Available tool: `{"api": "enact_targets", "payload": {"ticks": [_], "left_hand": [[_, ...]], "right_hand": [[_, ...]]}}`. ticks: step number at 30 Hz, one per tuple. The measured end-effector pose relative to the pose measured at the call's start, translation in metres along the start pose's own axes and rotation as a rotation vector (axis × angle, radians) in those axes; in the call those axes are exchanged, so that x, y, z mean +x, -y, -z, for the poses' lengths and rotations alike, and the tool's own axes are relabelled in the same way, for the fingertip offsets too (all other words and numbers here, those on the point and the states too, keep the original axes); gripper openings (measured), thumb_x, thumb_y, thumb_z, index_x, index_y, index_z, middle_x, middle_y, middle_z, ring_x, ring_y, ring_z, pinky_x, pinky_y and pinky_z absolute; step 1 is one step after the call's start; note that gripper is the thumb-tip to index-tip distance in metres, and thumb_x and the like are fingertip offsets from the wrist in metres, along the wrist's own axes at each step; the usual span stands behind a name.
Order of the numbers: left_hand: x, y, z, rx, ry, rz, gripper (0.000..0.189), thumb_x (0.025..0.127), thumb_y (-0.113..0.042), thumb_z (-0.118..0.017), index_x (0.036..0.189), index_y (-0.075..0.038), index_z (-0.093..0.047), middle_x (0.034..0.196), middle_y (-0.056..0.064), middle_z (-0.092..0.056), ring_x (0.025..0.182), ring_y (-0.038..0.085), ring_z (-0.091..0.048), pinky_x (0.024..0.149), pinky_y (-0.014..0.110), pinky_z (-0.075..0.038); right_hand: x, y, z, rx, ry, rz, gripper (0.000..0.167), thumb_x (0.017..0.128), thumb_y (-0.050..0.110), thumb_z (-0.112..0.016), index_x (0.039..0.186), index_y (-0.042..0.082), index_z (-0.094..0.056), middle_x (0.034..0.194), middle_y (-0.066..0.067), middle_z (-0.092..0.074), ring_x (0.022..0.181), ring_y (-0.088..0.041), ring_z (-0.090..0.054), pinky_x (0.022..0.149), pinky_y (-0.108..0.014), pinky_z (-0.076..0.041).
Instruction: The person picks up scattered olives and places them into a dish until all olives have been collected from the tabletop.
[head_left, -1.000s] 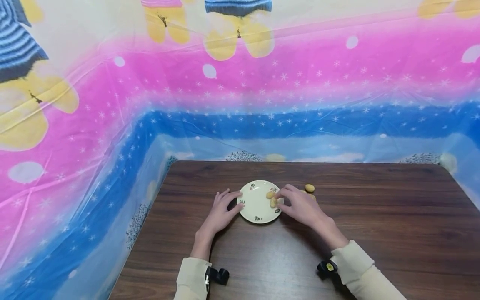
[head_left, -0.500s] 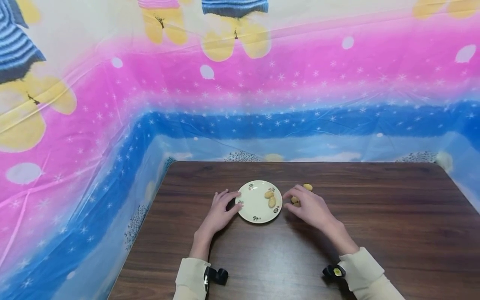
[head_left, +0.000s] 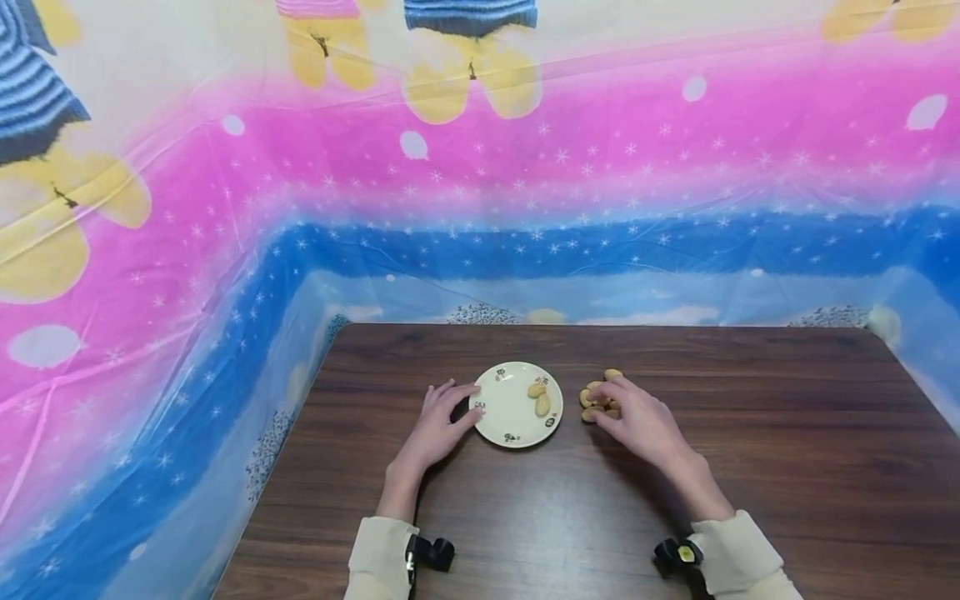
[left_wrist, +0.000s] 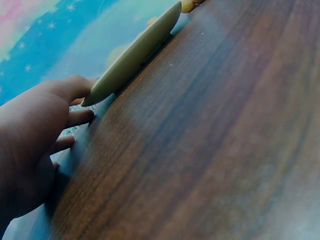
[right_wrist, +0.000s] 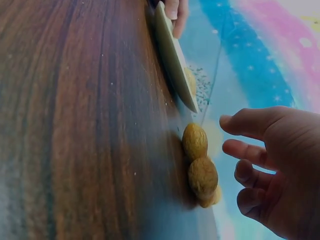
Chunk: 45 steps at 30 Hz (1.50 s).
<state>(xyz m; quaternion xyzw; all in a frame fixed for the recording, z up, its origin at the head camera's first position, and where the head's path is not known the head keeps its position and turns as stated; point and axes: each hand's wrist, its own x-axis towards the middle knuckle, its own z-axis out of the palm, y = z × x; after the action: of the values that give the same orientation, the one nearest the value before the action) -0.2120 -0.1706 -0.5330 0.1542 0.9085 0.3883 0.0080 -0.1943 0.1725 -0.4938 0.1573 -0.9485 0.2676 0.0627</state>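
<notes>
A cream plate (head_left: 510, 417) with small dark printed motifs lies on the table. Two small oval yellow-brown pieces (head_left: 542, 406), like little potatoes, sit on its right side. At the plate's left rim rests my left hand (head_left: 438, 425), its thumb and index finger touching the edge and the other fingers spread in the left wrist view. My right hand (head_left: 648, 425) hovers over a small heap of the same pieces (head_left: 587, 398) just right of the plate. In the right wrist view its loosely bent fingers (right_wrist: 247, 122) stand apart from the nearest pieces (right_wrist: 195, 142), with nothing between them.
The brown wood-grain table (head_left: 525, 517) ends at a back edge in front of a pink and blue patterned cloth (head_left: 480, 167). A black wrist camera (head_left: 431, 552) sits at the left cuff, another black wrist camera (head_left: 677, 554) at the right.
My right hand has drawn back rightward from the two pieces on the plate to the heap beside it, uncovering more of the heap. The left hand has stayed at the rim.
</notes>
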Motion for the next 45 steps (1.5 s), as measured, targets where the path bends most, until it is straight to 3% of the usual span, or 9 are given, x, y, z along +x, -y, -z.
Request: {"api": "enact_targets", "payload": {"ticks": [6, 20, 27, 36, 45], "left_hand": [[0.0, 0.0, 0.0, -0.003, 0.003, 0.002, 0.046, 0.099, -0.041, -0.06, 0.141, -0.022, -0.057, 0.145, 0.002, -0.055, 0.151, 0.03, -0.026, 0.126, 0.052, -0.003], [0.0, -0.002, -0.001, -0.011, 0.007, 0.016, 0.046, 0.099, -0.043, -0.059, 0.141, -0.023, -0.057, 0.145, 0.0, -0.055, 0.151, 0.028, -0.025, 0.126, 0.051, -0.003], [0.0, 0.0, -0.002, -0.002, 0.005, 0.014, 0.046, 0.099, -0.044, -0.058, 0.141, -0.024, -0.057, 0.145, 0.0, -0.055, 0.152, 0.026, -0.025, 0.127, 0.05, -0.003], [-0.002, 0.001, 0.0, 0.01, 0.004, 0.02, 0.046, 0.099, -0.043, -0.059, 0.141, -0.024, -0.057, 0.145, -0.001, -0.055, 0.152, 0.026, -0.025, 0.126, 0.051, -0.003], [-0.001, -0.001, 0.0, 0.003, -0.001, 0.015, 0.046, 0.099, -0.043, -0.059, 0.141, -0.023, -0.057, 0.146, 0.0, -0.054, 0.151, 0.028, -0.025, 0.126, 0.052, -0.003]], "right_hand": [[-0.003, -0.004, -0.001, -0.002, 0.005, -0.016, 0.022, 0.09, 0.03, -0.074, 0.111, 0.023, -0.072, 0.117, 0.003, -0.066, 0.1, -0.022, -0.069, 0.072, -0.045, -0.055], [-0.009, -0.006, -0.008, -0.032, 0.023, -0.057, 0.023, 0.089, 0.028, -0.075, 0.111, 0.025, -0.072, 0.116, 0.002, -0.063, 0.089, -0.018, -0.065, 0.065, -0.041, -0.05], [-0.009, -0.006, -0.009, -0.058, 0.027, -0.057, 0.028, 0.088, 0.028, -0.076, 0.116, 0.024, -0.072, 0.121, 0.001, -0.063, 0.097, -0.021, -0.067, 0.068, -0.047, -0.053], [-0.008, -0.004, -0.013, -0.108, 0.034, -0.055, 0.022, 0.086, 0.027, -0.078, 0.107, 0.025, -0.072, 0.12, 0.0, -0.063, 0.094, -0.021, -0.067, 0.066, -0.045, -0.053], [-0.009, -0.007, -0.014, -0.135, -0.015, -0.021, 0.017, 0.085, 0.027, -0.079, 0.1, 0.025, -0.072, 0.113, 0.003, -0.066, 0.075, -0.016, -0.061, 0.063, -0.038, -0.049]]}}
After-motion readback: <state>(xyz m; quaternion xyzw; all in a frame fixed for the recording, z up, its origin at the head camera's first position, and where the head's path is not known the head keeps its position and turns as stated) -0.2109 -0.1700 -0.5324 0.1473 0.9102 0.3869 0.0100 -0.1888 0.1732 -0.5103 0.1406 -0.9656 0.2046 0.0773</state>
